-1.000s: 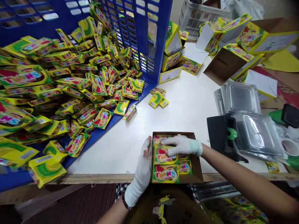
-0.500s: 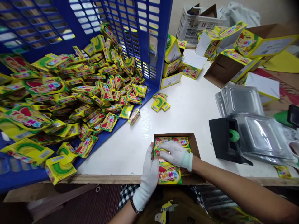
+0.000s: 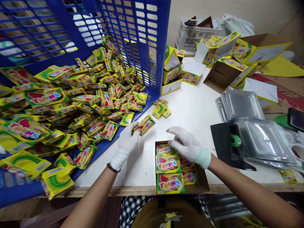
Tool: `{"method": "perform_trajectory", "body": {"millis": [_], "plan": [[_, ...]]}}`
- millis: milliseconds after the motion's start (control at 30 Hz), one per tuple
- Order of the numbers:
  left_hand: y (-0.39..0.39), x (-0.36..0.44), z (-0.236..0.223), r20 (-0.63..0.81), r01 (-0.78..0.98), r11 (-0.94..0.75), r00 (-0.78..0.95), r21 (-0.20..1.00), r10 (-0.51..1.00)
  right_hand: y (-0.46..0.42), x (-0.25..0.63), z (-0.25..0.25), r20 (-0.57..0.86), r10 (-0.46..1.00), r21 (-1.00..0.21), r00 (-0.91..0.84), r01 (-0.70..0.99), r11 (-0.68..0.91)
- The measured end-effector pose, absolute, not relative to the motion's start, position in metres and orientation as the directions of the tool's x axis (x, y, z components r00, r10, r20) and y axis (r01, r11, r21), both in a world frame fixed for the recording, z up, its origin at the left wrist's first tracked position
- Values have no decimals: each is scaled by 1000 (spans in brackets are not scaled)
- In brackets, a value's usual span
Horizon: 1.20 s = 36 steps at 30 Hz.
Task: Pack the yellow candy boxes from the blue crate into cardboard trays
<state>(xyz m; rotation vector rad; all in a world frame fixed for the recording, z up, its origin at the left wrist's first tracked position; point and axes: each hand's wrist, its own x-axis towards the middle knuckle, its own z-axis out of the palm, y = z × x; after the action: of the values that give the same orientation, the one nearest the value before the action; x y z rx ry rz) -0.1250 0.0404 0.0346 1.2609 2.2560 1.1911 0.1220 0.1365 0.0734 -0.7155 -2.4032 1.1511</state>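
Both my hands wear white gloves. My left hand [image 3: 127, 141] grips a small TWINS candy box [image 3: 145, 125] by its lower left end, holding it above the white table near the basket's front edge. My right hand [image 3: 188, 144] hovers over the far right corner of an open carton [image 3: 200, 177], fingers apart and nothing in them, slightly blurred. Inside the carton, flat TWINS boxes lie in two columns. The left column's front box [image 3: 170, 183] sits nearest me, higher than the right column's boxes [image 3: 190, 176]. My right hand hides part of the carton's far side.
A blue basket [image 3: 163, 41] full of loose TWINS boxes takes up the left. A few boxes [image 3: 159, 110] lie on the table [image 3: 180, 109] beside it. On the right are a black tape dispenser [image 3: 222, 145], clear plastic trays [image 3: 263, 136] and opened cartons [image 3: 225, 74].
My left hand has left the carton's left side, moved up and left, and now holds a candy box. My right hand has lifted off the boxes in the carton, with its fingers spread.
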Motion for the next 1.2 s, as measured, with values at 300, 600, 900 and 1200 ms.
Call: {"method": "perform_trajectory", "body": {"millis": [300,600,900,1200], "plan": [[-13,-22,68,368,734,-56,-271,677,890,140,155,76,54,713,-819,-699,378,432],[-55,27,27,235,894,-123,20,431,972,115,155,17,-68,775,-726,-628,565,394],[-57,24,20,277,889,-137,13,436,961,135,117,49,-426,462,-171,-778,571,803],[-56,24,18,250,882,-129,13,453,968,131,85,64,-542,256,-77,-800,350,933]]}}
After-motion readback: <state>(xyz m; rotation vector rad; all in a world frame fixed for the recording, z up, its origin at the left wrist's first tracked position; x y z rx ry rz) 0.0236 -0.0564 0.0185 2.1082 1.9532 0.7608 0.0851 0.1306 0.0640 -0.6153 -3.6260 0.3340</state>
